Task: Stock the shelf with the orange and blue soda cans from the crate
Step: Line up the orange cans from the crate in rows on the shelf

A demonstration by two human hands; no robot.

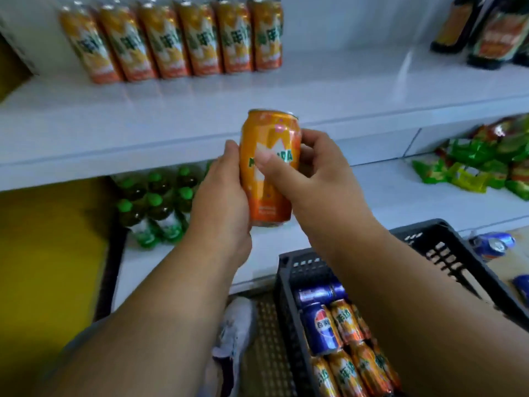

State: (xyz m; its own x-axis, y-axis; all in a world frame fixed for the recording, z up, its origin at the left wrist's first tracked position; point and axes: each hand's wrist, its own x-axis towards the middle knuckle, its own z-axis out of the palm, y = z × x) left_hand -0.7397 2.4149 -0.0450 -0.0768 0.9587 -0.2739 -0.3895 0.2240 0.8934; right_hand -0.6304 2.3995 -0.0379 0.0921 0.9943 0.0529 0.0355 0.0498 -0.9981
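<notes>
An orange soda can (269, 167) stands upright in mid-air in front of the front edge of the white shelf (343, 90), held between both hands. It is glossy orange with a white splash shape and green lettering across its middle; the word is partly covered by a thumb and cannot be read whole. The left hand (220, 202) cups the can's left side and bottom, fingers curled behind it. The right hand (312, 173) grips the right side, its thumb pressed across the label. Along the back edge of the shelf stands a row of orange cans (171, 38) with blurred white characters. At the lower right a dark crate (446, 247) holds more orange cans and blue cans (320, 328) with a red, white and blue round logo.
</notes>
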